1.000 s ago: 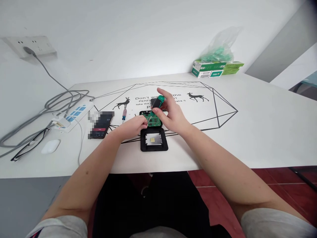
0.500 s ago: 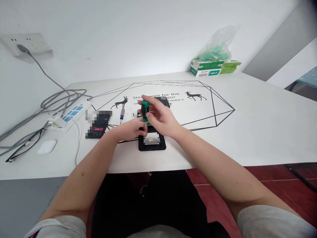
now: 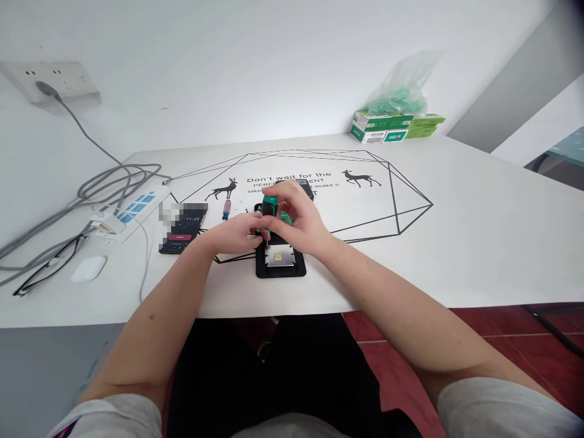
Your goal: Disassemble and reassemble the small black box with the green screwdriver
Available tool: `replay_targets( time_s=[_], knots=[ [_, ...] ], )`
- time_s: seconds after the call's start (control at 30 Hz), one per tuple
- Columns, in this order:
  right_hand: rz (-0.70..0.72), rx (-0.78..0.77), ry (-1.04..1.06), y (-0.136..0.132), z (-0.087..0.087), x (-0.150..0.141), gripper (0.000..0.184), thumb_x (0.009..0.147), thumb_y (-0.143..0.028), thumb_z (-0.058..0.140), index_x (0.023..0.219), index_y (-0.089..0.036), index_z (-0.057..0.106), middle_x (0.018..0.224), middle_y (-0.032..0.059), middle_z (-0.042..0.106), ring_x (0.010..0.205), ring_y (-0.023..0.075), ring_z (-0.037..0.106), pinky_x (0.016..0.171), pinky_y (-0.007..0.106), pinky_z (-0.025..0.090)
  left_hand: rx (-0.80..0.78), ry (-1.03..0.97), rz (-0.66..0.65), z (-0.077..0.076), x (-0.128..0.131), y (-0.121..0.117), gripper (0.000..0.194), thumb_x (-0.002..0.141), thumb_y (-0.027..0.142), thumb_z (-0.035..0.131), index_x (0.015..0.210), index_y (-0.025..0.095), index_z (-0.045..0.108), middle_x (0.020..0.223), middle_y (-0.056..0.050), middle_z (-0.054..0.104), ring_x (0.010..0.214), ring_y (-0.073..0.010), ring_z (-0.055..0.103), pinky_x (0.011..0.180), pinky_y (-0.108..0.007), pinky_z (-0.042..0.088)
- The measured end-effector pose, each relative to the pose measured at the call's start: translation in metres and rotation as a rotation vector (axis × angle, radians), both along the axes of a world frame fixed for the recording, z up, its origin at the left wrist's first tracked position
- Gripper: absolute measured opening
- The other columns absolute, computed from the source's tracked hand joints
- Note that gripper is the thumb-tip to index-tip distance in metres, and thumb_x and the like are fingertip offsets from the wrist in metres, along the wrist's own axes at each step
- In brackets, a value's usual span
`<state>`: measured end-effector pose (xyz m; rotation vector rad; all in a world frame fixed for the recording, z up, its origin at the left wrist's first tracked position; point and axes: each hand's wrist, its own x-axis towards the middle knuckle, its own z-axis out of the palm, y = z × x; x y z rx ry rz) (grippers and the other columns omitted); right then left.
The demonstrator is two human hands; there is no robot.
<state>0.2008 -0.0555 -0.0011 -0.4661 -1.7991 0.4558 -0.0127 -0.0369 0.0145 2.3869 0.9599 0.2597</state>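
A green-and-black screwdriver [image 3: 270, 205] stands nearly upright, its handle in the fingers of my right hand [image 3: 301, 222]. Its thin shaft points down at the edge of a metal plate [image 3: 280, 256] with a small yellowish square on it. That plate lies in an opened black device casing [image 3: 280, 272] in front of me. Fingers of my left hand [image 3: 237, 233] are closed at the lower shaft, over the casing's left side. Part of a green circuit board [image 3: 286, 218] shows behind my right fingers. The screwdriver's tip is too small to make out.
A second screwdriver [image 3: 227, 210] and a phone [image 3: 185, 228] lie to the left. Farther left are a power strip [image 3: 137, 210], glasses [image 3: 50, 264], a white case [image 3: 89, 268] and grey cables [image 3: 114, 173]. Green boxes [image 3: 383, 121] under a plastic bag [image 3: 401, 85] stand back right.
My right hand has come down slightly, and its fingers have closed farther over the screwdriver's handle. The handle sits a little lower. My left hand stays close to the shaft.
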Motion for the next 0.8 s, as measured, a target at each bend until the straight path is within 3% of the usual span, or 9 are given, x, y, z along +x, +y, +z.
replay_targets(
  time_s=[0.1, 0.17, 0.2, 0.3, 0.4, 0.6, 0.8],
  knots=[
    [0.028, 0.011, 0.001, -0.002, 0.001, 0.003, 0.033, 0.111, -0.036, 0.051, 0.139, -0.032, 0.067, 0.126, 0.0085, 0.072, 0.107, 0.0235, 0.069, 0.089, 0.045, 0.064, 0.208, 0.053, 0.271, -0.010, -0.006, 0.016, 0.023, 0.097, 0.016, 0.053, 0.102, 0.020, 0.075, 0.107, -0.008, 0.074, 0.099, -0.0263, 0.069, 0.094, -0.041, 0.057],
    [0.032, -0.021, -0.009, -0.003, 0.001, 0.004, 0.036, 0.113, -0.035, 0.044, 0.141, -0.031, 0.066, 0.129, 0.0089, 0.074, 0.107, 0.0230, 0.071, 0.092, 0.046, 0.063, 0.386, 0.147, 0.510, -0.018, -0.010, 0.028, 0.028, 0.097, 0.009, 0.049, 0.107, 0.017, 0.074, 0.114, -0.014, 0.072, 0.111, -0.0311, 0.067, 0.098, -0.044, 0.055],
    [0.023, -0.028, -0.009, -0.003, 0.002, 0.004, 0.035, 0.113, -0.036, 0.046, 0.141, -0.030, 0.066, 0.127, 0.0087, 0.074, 0.103, 0.0222, 0.071, 0.089, 0.044, 0.062, 0.443, 0.196, 0.563, -0.022, -0.012, 0.033, 0.032, 0.097, 0.006, 0.047, 0.113, 0.016, 0.073, 0.120, -0.017, 0.070, 0.118, -0.0335, 0.065, 0.101, -0.046, 0.053],
    [-0.028, 0.021, -0.001, -0.003, 0.002, 0.002, 0.028, 0.108, -0.040, 0.063, 0.133, -0.030, 0.068, 0.109, 0.0055, 0.072, 0.086, 0.0194, 0.064, 0.078, 0.040, 0.059, 0.494, 0.314, 0.551, -0.029, -0.013, 0.040, 0.040, 0.099, 0.005, 0.046, 0.128, 0.015, 0.071, 0.129, -0.020, 0.066, 0.125, -0.0373, 0.060, 0.101, -0.049, 0.052],
    [-0.047, 0.066, 0.024, 0.000, 0.002, 0.002, 0.027, 0.103, -0.041, 0.072, 0.127, -0.030, 0.068, 0.100, 0.0033, 0.067, 0.085, 0.0194, 0.061, 0.077, 0.039, 0.059, 0.471, 0.402, 0.505, -0.031, -0.008, 0.038, 0.047, 0.099, 0.004, 0.045, 0.135, 0.017, 0.072, 0.133, -0.020, 0.065, 0.126, -0.0388, 0.057, 0.100, -0.050, 0.051],
    [0.152, -0.096, 0.132, -0.002, -0.002, 0.001, 0.023, 0.112, -0.042, 0.053, 0.129, -0.030, 0.063, 0.150, 0.0113, 0.066, 0.132, 0.0256, 0.070, 0.104, 0.049, 0.064, 0.430, 0.454, 0.445, -0.034, -0.005, 0.038, 0.045, 0.102, 0.006, 0.044, 0.126, 0.022, 0.078, 0.129, -0.018, 0.066, 0.125, -0.0384, 0.053, 0.099, -0.050, 0.046],
    [0.192, -0.240, 0.219, -0.005, -0.003, -0.004, 0.026, 0.103, -0.045, 0.072, 0.114, -0.031, 0.054, 0.162, 0.0109, 0.062, 0.123, 0.0241, 0.079, 0.097, 0.046, 0.070, 0.443, 0.407, 0.447, -0.037, -0.009, 0.043, 0.038, 0.109, 0.019, 0.044, 0.117, 0.022, 0.081, 0.117, -0.018, 0.068, 0.119, -0.0380, 0.055, 0.094, -0.048, 0.044]
  ],
)
